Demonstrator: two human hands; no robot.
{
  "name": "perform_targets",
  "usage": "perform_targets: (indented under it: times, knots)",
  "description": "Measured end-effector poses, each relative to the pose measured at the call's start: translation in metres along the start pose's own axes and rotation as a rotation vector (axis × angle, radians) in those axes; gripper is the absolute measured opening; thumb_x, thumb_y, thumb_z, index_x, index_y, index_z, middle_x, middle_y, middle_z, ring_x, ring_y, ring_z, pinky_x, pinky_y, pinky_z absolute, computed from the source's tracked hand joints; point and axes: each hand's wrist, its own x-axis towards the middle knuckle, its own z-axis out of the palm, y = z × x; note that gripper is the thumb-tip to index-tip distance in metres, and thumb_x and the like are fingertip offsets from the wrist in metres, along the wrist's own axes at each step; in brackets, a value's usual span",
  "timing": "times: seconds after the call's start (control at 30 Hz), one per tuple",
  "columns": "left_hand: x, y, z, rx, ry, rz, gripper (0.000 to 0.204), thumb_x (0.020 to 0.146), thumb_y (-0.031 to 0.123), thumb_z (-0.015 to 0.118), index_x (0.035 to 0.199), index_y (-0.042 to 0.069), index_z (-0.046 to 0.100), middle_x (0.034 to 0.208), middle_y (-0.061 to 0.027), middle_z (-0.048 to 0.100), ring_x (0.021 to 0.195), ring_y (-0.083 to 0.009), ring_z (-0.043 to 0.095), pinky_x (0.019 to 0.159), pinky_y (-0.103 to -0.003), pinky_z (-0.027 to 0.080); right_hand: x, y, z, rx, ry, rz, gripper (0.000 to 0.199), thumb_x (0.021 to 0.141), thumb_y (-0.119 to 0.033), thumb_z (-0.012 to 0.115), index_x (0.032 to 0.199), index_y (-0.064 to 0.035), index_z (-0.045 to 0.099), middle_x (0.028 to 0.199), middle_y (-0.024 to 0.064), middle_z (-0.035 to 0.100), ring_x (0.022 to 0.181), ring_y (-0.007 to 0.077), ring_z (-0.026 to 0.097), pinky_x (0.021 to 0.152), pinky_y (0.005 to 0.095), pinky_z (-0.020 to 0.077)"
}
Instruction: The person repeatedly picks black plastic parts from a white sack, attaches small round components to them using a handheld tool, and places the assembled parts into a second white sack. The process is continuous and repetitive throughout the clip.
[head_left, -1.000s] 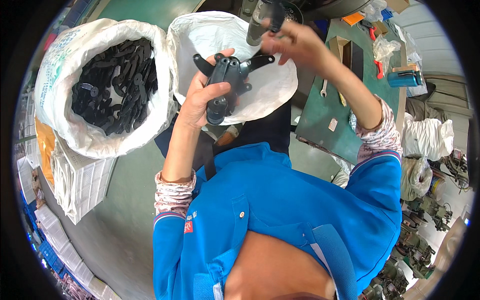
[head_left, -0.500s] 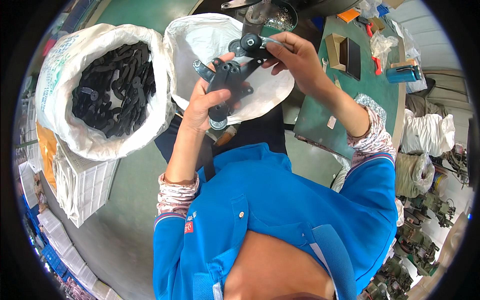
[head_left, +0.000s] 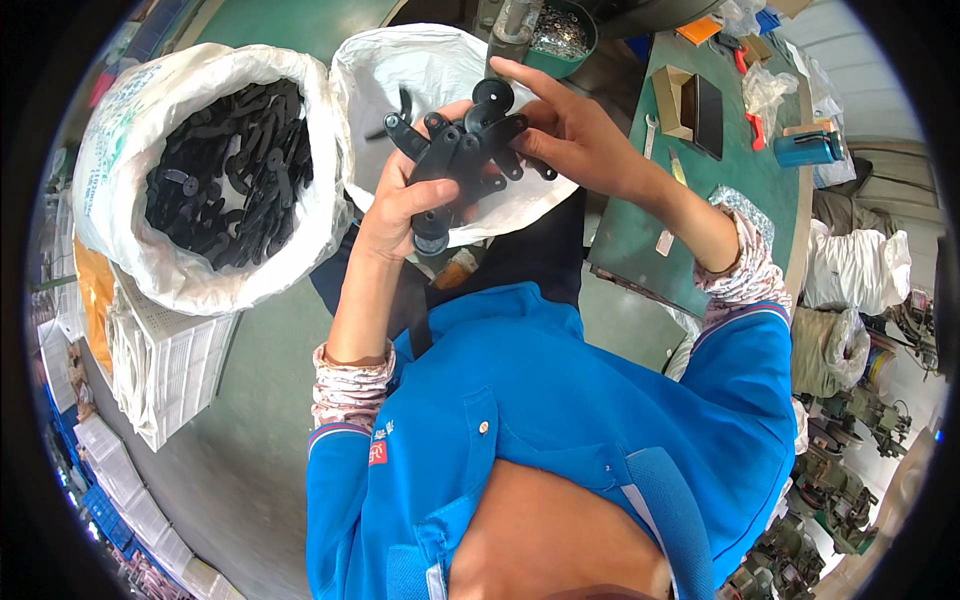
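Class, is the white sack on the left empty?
No: the left white sack is filled with black plastic parts.

The left hand [head_left: 405, 205] wraps the lower end of the bundle of black plastic parts [head_left: 460, 150], so the part under its fingers [head_left: 432, 192] is hidden. How many pieces the bundle counts cannot be told. Beyond the fingers, the contents of the green bowl [head_left: 560, 30] are too small to identify, and the picture's edge cuts its top.

A blue bottle [head_left: 808, 149] stands on the green workbench [head_left: 730, 180].
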Motion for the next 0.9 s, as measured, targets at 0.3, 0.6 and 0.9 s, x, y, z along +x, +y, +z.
perform_targets:
  times: [0.3, 0.6, 0.9]
  knots:
    - [0.000, -0.004, 0.002, -0.032, -0.014, -0.005, 0.079, 0.072, 0.010, 0.069, 0.142, 0.003, 0.034, 0.110, -0.0186, 0.062, 0.097, -0.0240, 0.065, 0.066, -0.030, 0.056, 0.011, -0.003, -0.019, 0.248, 0.125, 0.003, 0.030, 0.089, 0.000, 0.058, 0.119, -0.0037, 0.059, 0.091, 0.0045, 0.068, 0.078, 0.0107, 0.065, 0.068, 0.0230, 0.0533]
    - [0.008, -0.003, 0.003, -0.081, 0.063, 0.091, 0.086, 0.077, 0.008, 0.067, 0.149, 0.010, 0.020, 0.108, -0.0223, 0.059, 0.099, -0.0305, 0.065, 0.065, -0.033, 0.058, 0.063, -0.054, -0.073, 0.520, 0.483, 0.044, 0.026, 0.088, -0.003, 0.061, 0.112, 0.0055, 0.055, 0.083, 0.0092, 0.066, 0.064, 0.0143, 0.064, 0.048, 0.0234, 0.0496]
    - [0.008, 0.000, -0.003, -0.046, 0.170, 0.130, 0.095, 0.079, 0.007, 0.065, 0.150, 0.013, 0.003, 0.117, -0.0223, 0.053, 0.108, -0.0362, 0.060, 0.066, -0.035, 0.059, 0.078, -0.035, -0.072, 0.460, 0.330, 0.195, 0.033, 0.093, -0.012, 0.055, 0.120, 0.0060, 0.051, 0.080, 0.0078, 0.064, 0.051, 0.0102, 0.057, 0.038, 0.0200, 0.0432]
